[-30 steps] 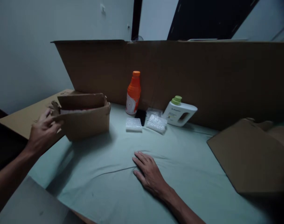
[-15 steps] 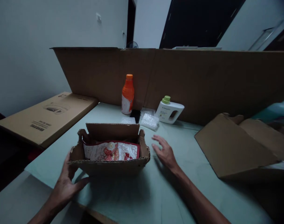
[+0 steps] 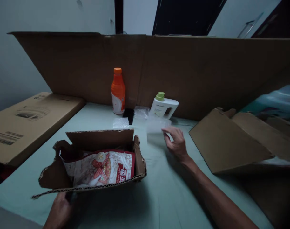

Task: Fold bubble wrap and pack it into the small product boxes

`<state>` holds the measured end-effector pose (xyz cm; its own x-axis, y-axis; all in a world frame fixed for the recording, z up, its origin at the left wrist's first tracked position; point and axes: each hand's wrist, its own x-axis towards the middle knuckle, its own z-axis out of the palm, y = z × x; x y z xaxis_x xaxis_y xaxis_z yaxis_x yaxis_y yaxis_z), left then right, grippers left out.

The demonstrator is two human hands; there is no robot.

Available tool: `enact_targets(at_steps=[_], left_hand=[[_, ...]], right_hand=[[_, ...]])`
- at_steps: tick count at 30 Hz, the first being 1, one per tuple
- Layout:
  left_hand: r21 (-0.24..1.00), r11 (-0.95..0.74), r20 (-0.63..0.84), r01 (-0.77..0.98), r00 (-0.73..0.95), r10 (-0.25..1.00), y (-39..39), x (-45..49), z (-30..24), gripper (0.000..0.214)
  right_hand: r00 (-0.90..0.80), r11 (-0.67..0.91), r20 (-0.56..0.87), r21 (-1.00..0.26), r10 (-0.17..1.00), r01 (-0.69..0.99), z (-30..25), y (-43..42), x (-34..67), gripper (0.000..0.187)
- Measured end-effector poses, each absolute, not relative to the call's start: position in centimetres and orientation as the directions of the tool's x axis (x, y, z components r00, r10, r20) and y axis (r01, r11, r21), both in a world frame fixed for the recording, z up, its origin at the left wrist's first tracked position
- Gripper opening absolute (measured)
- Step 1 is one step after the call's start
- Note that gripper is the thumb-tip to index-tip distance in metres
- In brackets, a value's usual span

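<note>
An open, torn cardboard box sits on the pale green cloth in front of me, with a red and white printed packet lying inside it. My left hand grips the box's near lower edge; its fingers are partly hidden under the flap. My right hand is out to the right of the box, fingers pinched on a blurred piece of bubble wrap lifted off the cloth.
At the back stand an orange bottle, a white jug with a green cap, a small black object and more bubble wrap. A tall cardboard wall runs behind; flat cardboard lies at right and left.
My left hand pulled the box from the far left to in front of me and slid under its near edge. My right hand left the cloth, reached back and picked up bubble wrap.
</note>
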<state>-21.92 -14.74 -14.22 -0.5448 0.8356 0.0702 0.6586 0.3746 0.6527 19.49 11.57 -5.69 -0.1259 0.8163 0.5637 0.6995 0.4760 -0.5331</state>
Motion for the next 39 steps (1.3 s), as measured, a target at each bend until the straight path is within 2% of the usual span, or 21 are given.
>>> enact_targets(at_steps=[3, 5, 9, 12, 14, 16, 20, 26, 31, 33, 35, 37, 39], left_hand=[[0.644, 0.406, 0.027, 0.648, -0.55, 0.835, -14.8, -22.8, -14.7, 0.044], [0.63, 0.412, 0.009, 0.658, -0.537, 0.843, -14.8, -23.3, -15.0, 0.043], [0.614, 0.412, 0.036, 0.673, -0.545, 0.838, -14.7, -23.7, -14.7, 0.043], [0.611, 0.372, 0.074, 0.699, -0.518, 0.852, -14.5, -23.3, -14.0, 0.041], [0.607, 0.354, 0.107, 0.712, -0.514, 0.851, -14.4, -22.8, -13.6, 0.039], [0.597, 0.355, 0.146, 0.719, -0.533, 0.834, -14.3, -22.4, -13.5, 0.038], [0.575, 0.36, 0.156, 0.735, -0.531, 0.833, -14.7, -21.8, -14.1, 0.034], [0.578, 0.372, 0.02, 0.726, -0.468, 0.883, -15.2, -21.6, -13.8, 0.034], [0.59, 0.406, -0.132, 0.698, -0.413, 0.901, -14.0, -21.0, -10.5, 0.039], [0.612, 0.419, -0.107, 0.671, -0.455, 0.884, -13.8, -20.7, -10.0, 0.039], [0.641, 0.408, -0.017, 0.65, -0.52, 0.854, -13.9, -20.4, -10.0, 0.035], [0.67, 0.382, 0.071, 0.637, -0.567, 0.82, -14.1, -20.2, -10.4, 0.031], [0.699, 0.344, 0.101, 0.626, -0.563, 0.82, -14.0, -19.8, -10.5, 0.033]], right_hand=[[-0.399, 0.578, 0.475, -0.326, 0.784, 0.748, -5.2, 6.3, 24.9, 0.028], [-0.436, 0.586, 0.456, -0.264, 0.776, 0.766, -4.1, 4.0, 26.7, 0.023], [-0.365, 0.6, 0.554, -0.329, 0.748, 0.729, -0.7, 4.3, 23.7, 0.022], [-0.485, 0.659, 0.473, -0.33, 0.735, 0.676, -0.2, 8.3, 16.8, 0.019], [-0.568, 0.671, 0.368, -0.29, 0.736, 0.682, -1.4, 11.6, 11.6, 0.038], [-0.595, 0.688, 0.352, -0.285, 0.723, 0.668, -3.2, 14.3, 7.1, 0.05], [-0.561, 0.677, 0.388, -0.317, 0.731, 0.664, -6.1, 18.1, 3.2, 0.024], [-0.32, 0.569, 0.551, -0.37, 0.771, 0.734, -3.8, 22.1, 8.6, 0.043], [-0.343, 0.571, 0.53, -0.357, 0.775, 0.739, -3.4, 19.8, 13.4, 0.036], [-0.389, 0.584, 0.466, -0.413, 0.795, 0.699, -4.2, 15.5, 14.0, 0.041], [-0.464, 0.567, 0.339, -0.607, 0.818, 0.556, -4.9, 9.8, 13.8, 0.04], [-0.567, 0.453, 0.192, -0.813, 0.801, 0.365, -5.4, 4.3, 12.9, 0.044], [-0.557, 0.346, 0.145, -0.897, 0.817, 0.274, -5.5, 0.7, 11.9, 0.047]])
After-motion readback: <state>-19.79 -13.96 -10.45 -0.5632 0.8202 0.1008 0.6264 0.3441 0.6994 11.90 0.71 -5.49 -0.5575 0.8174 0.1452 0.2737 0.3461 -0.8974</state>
